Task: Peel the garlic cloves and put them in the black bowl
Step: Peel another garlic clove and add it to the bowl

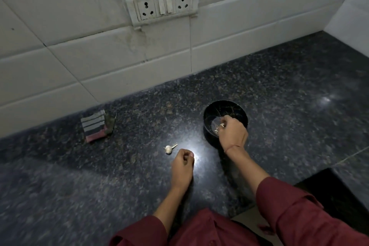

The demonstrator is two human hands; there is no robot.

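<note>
Bench (pixel 299 105): dark speckled polished granite with a glossy glare patch near the middle.

Round black glossy bowl (pixel 225 102) stands on the bench, right of centre, with thin pale scratch-like lines on its inner wall.

Right grip (pixel 232 132), a bare hand, is over the bowl's near half, knuckles up, fingers curled down into the opening. It's grasping small pale garlic pieces (pixel 221 125) at the fingertips, inside the rim. Too small to tell peeled clove from papery skin. Thin orange thread band (pixel 234 146) on that wrist.

Small off-white garlic bulb (pixel 168 149), lumpy with a short dry stalk pointing right, lies on the bench left of the bowl and well apart from it.

Left grip (pixel 182 162) rests on the bench just beside the bulb, on its near right, not touching it. Clenched, fingers curled in, thumb across the top, nothing visible inside.

Both forearms are bare, with loose maroon cloth sleeves (pixel 299 205) pushed up.

Folded striped cloth (pixel 93 125), grey and white bands with a pink edge, lies against the wall base at far left, a crumpled grey piece next to it.

Wall (pixel 60 56): white glazed rectangular tiles with dark grout lines and some staining. A white plastic socket panel (pixel 163 6) with two three-pin outlets and two rocker switches between them is mounted on it, with a loose clear film around its frame.
</note>
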